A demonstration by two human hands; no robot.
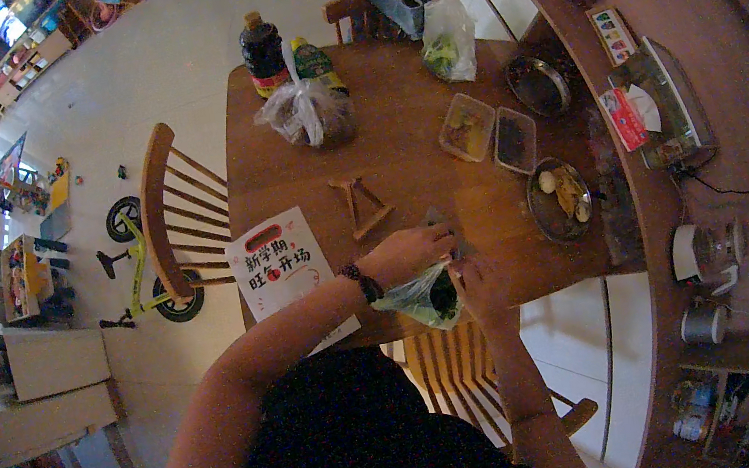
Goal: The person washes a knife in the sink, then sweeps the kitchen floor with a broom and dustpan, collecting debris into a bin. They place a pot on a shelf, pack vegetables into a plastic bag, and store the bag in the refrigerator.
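Note:
Near the table's front edge, my left hand [407, 257] and my right hand [476, 284] meet at the upper end of a thin plastic bag [422, 300] with dark green contents. The fingers of both hands are close together at the bag, and my left hand wears a dark beaded bracelet [362, 284] at the wrist. A white printed paper sheet [281, 249] lies under and beyond my left forearm. Beyond my hands a small wooden triangular stand [364, 207] rests on the wooden table [398, 149].
Farther back stand a dark bottle [262, 49], a green bottle [316, 63] and a knotted plastic bag [305, 112]. On the right are two food containers [468, 127], a plate of food [560, 197], a metal pan [538, 87] and a hanging-handled bag [450, 38]. Wooden chairs [164, 216] adjoin the table.

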